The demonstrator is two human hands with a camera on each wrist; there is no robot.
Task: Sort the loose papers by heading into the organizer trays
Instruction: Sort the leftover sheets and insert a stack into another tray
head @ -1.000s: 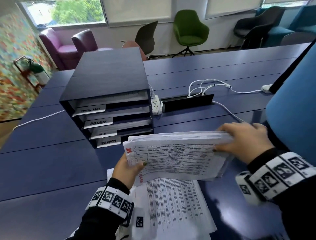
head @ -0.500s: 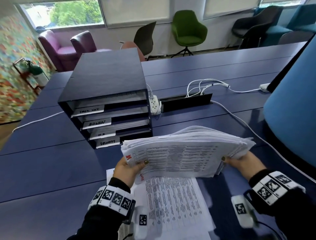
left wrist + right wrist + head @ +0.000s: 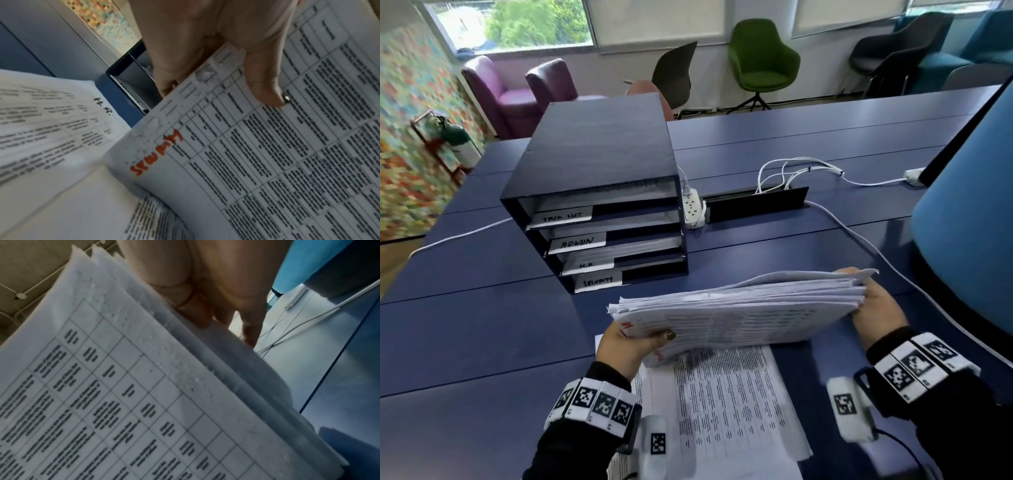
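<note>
Head view: two hands (image 3: 628,346) (image 3: 878,308), one paper stack (image 3: 739,311), four trays (image 3: 613,236).

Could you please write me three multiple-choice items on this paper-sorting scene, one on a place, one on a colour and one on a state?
1. Where in the organizer is the tray labelled SECURITY?
A. Top
B. Second from top
C. Bottom

2. What colour is the handwritten heading on the front sheet of the held stack?
A. Orange-red
B. Green
C. Blue

3. How is the stack held?
A. Lying flat on the table, untouched
B. Gripped at both ends by the left hand and right hand
C. Pinched by the left hand only

Answers:
1. C: the head view shows that label on the lowest of the four trays.
2. A: the left wrist view shows the heading in orange-red marker.
3. B: the head view shows a hand at each end, the stack raised above the loose sheets on the table.
</note>
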